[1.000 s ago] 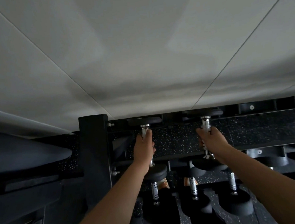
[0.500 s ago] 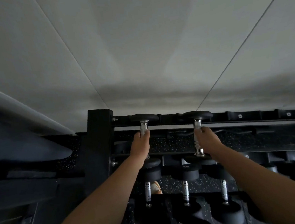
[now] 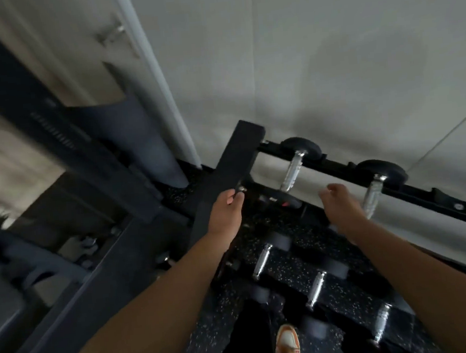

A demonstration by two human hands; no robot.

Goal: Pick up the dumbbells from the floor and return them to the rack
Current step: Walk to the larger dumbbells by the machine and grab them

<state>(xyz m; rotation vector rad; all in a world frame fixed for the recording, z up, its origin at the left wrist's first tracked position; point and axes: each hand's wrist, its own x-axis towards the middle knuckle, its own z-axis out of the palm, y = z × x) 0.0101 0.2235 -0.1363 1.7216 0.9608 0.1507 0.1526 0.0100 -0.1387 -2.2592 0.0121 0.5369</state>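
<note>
Two small black dumbbells with chrome handles rest across the top tier of the black rack: the left dumbbell and the right dumbbell. My left hand hovers off the rack by the upright post, fingers loosely curled, holding nothing. My right hand is just in front of the right dumbbell's handle, fingers apart and empty. Several more dumbbells lie on the lower tiers.
A white wall stands behind the rack. Dark gym equipment fills the left side. Speckled black rubber floor and my orange-and-white shoe show below. The view is tilted and blurred.
Both hands have let go of the two dumbbell handles and drawn back from the top tier. The view has swung left and tilted.
</note>
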